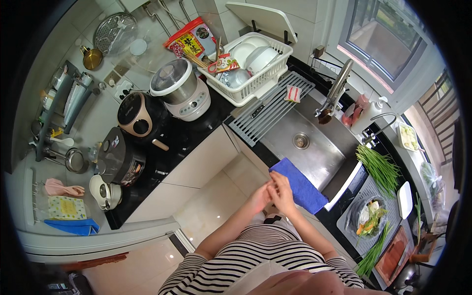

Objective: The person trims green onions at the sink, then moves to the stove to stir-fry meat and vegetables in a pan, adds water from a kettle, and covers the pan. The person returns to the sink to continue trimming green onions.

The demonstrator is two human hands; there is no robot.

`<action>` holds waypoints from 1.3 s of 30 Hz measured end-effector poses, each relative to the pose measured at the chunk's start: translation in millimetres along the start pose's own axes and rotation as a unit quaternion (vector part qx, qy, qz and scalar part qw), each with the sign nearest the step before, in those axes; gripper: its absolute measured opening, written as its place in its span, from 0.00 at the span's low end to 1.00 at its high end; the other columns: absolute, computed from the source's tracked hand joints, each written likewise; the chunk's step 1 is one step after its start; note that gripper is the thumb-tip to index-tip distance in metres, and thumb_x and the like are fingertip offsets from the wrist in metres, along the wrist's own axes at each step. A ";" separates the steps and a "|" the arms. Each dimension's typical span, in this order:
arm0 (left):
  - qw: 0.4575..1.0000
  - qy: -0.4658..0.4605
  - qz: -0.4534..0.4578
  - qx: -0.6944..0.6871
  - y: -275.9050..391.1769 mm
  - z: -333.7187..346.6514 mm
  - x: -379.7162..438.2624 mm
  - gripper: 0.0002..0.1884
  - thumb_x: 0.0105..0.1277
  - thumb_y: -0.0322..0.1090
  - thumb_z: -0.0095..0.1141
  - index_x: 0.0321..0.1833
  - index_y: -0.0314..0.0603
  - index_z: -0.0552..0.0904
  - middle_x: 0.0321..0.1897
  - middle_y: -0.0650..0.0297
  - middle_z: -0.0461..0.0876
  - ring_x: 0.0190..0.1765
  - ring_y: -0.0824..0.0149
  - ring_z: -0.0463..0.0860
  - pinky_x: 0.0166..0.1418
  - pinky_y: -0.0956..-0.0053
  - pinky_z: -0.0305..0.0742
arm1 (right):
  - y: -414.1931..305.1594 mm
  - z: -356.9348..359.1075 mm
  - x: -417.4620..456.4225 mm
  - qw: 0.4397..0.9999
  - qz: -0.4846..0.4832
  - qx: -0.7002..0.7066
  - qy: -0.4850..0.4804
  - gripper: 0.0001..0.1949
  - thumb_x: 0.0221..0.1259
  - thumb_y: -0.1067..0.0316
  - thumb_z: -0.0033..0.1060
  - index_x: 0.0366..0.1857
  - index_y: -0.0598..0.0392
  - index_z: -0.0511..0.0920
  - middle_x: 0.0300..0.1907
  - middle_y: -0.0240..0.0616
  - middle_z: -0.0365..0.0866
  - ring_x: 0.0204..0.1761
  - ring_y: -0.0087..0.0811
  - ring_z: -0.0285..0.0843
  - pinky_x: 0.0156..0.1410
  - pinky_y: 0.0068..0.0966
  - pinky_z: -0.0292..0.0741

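Note:
My left hand and my right hand meet in front of my body, at the front edge of the sink. Their fingers overlap, and I can make out no object between them, though the palms are hidden. Right beside my right hand, a blue towel hangs over the sink's front edge. Behind it lies the stainless steel sink with its round drain. A grey roll-up drying rack spans the sink's left side, bearing a red-and-white sponge and a dark-handled knife.
Above the sink stands a faucet. On the right lie green garlic chives, a plastic bag of food scraps and a wooden cutting board. At the left are a dish basket, a white appliance and an air fryer.

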State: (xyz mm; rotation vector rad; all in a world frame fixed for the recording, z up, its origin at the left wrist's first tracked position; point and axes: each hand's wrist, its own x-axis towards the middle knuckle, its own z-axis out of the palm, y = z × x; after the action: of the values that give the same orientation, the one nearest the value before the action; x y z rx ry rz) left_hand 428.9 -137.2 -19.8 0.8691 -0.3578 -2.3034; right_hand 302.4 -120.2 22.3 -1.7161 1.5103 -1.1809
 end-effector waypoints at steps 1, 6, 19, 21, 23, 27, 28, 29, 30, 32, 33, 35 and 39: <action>0.997 0.019 0.040 0.061 10.5 4.4 3.7 0.20 0.69 0.42 0.41 0.62 0.45 0.65 0.55 0.64 0.72 0.54 0.68 0.74 0.57 0.73 0.67 | 11.4 -1.4 4.6 0.999 0.035 0.035 0.020 0.18 0.55 0.73 0.54 0.51 0.61 0.71 0.52 0.48 0.71 0.56 0.42 0.68 0.58 0.32 0.66; 0.937 0.104 0.202 0.266 91.2 10.6 33.4 0.22 0.65 0.34 0.50 0.61 0.42 0.65 0.52 0.62 0.74 0.48 0.70 0.75 0.53 0.76 0.67 | 52.5 -4.3 47.8 0.894 0.239 0.377 0.039 0.15 0.63 0.73 0.49 0.53 0.57 0.69 0.45 0.34 0.76 0.42 0.21 0.74 0.47 0.17 0.71; 0.582 0.103 0.509 0.626 348.4 73.8 222.0 0.31 0.48 0.24 0.59 0.58 0.38 0.65 0.49 0.52 0.72 0.51 0.53 0.72 0.56 0.63 0.66 | 39.1 -8.0 345.6 0.861 0.210 0.439 0.147 0.22 0.63 0.69 0.50 0.60 0.61 0.62 0.54 0.40 0.71 0.51 0.28 0.72 0.54 0.21 0.71; 0.521 0.141 0.487 0.687 376.4 85.4 252.3 0.35 0.45 0.24 0.59 0.60 0.38 0.63 0.52 0.52 0.69 0.56 0.51 0.67 0.60 0.61 0.62 | 56.1 2.0 392.1 0.872 0.218 0.396 0.191 0.26 0.61 0.67 0.53 0.62 0.63 0.59 0.57 0.42 0.67 0.55 0.29 0.70 0.55 0.22 0.70; 0.477 0.153 0.462 0.732 397.6 93.8 276.0 0.37 0.44 0.23 0.59 0.62 0.38 0.62 0.54 0.53 0.68 0.58 0.50 0.66 0.61 0.61 0.61 | 68.0 8.5 429.4 0.895 0.230 0.308 0.227 0.30 0.59 0.67 0.54 0.64 0.65 0.55 0.58 0.43 0.66 0.54 0.30 0.69 0.57 0.23 0.68; 0.443 0.128 0.423 0.780 419.0 86.9 315.1 0.39 0.42 0.22 0.60 0.63 0.39 0.61 0.54 0.52 0.68 0.57 0.50 0.66 0.61 0.60 0.63 | 97.8 20.7 466.1 0.900 0.261 0.242 0.252 0.32 0.59 0.68 0.53 0.65 0.67 0.52 0.53 0.40 0.69 0.49 0.28 0.71 0.55 0.22 0.68; 0.451 0.119 0.406 0.786 423.2 84.7 320.3 0.39 0.42 0.22 0.60 0.62 0.39 0.61 0.53 0.52 0.69 0.57 0.50 0.67 0.60 0.60 0.64 | 98.3 20.7 471.2 0.900 0.271 0.241 0.244 0.32 0.59 0.69 0.53 0.65 0.68 0.51 0.52 0.41 0.70 0.48 0.29 0.71 0.55 0.23 0.68; 0.459 0.109 0.389 0.791 427.5 82.2 324.6 0.39 0.41 0.22 0.60 0.62 0.39 0.62 0.52 0.52 0.69 0.57 0.50 0.67 0.59 0.61 0.65 | 98.5 20.2 474.9 0.899 0.282 0.239 0.235 0.31 0.59 0.69 0.52 0.64 0.69 0.51 0.50 0.41 0.72 0.48 0.30 0.72 0.56 0.23 0.68; 0.467 0.100 0.371 0.796 431.7 80.4 327.0 0.39 0.41 0.22 0.60 0.61 0.39 0.62 0.52 0.52 0.69 0.56 0.49 0.68 0.58 0.61 0.66 | 91.5 17.7 477.3 0.889 0.293 0.260 0.238 0.28 0.59 0.69 0.52 0.62 0.68 0.56 0.48 0.41 0.73 0.46 0.30 0.72 0.54 0.23 0.68; 0.478 0.097 0.377 0.787 440.5 76.3 328.7 0.38 0.41 0.23 0.60 0.61 0.40 0.62 0.50 0.51 0.70 0.54 0.48 0.69 0.57 0.61 0.68 | 75.4 14.0 483.4 0.867 0.311 0.304 0.242 0.23 0.59 0.68 0.53 0.56 0.68 0.65 0.44 0.42 0.75 0.44 0.30 0.73 0.51 0.23 0.70; 0.482 0.093 0.381 0.783 444.8 77.2 329.3 0.37 0.41 0.23 0.60 0.60 0.40 0.63 0.49 0.51 0.71 0.54 0.48 0.70 0.56 0.61 0.68 | 76.2 13.9 488.0 0.853 0.322 0.335 0.239 0.20 0.60 0.68 0.52 0.54 0.67 0.67 0.42 0.41 0.76 0.42 0.29 0.73 0.49 0.23 0.70; 0.512 0.093 0.366 0.772 454.0 78.5 331.5 0.38 0.42 0.25 0.59 0.62 0.40 0.62 0.51 0.50 0.71 0.55 0.48 0.69 0.58 0.62 0.67 | 78.2 13.9 497.6 0.821 0.341 0.396 0.230 0.15 0.61 0.68 0.51 0.49 0.65 0.71 0.38 0.38 0.77 0.37 0.27 0.74 0.45 0.23 0.72; 0.554 0.101 0.377 0.735 473.6 72.1 334.6 0.36 0.44 0.26 0.58 0.61 0.40 0.63 0.51 0.48 0.71 0.54 0.46 0.70 0.58 0.61 0.68 | 84.1 25.2 515.6 0.809 0.351 0.438 0.172 0.09 0.62 0.70 0.51 0.43 0.58 0.74 0.36 0.35 0.79 0.35 0.28 0.76 0.44 0.25 0.74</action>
State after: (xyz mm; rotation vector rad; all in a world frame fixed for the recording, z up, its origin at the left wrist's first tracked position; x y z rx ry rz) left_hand 412.4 -712.3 82.7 1.2261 -2.1796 -0.6191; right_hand 272.8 -640.4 66.8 -0.2859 1.2616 -1.4465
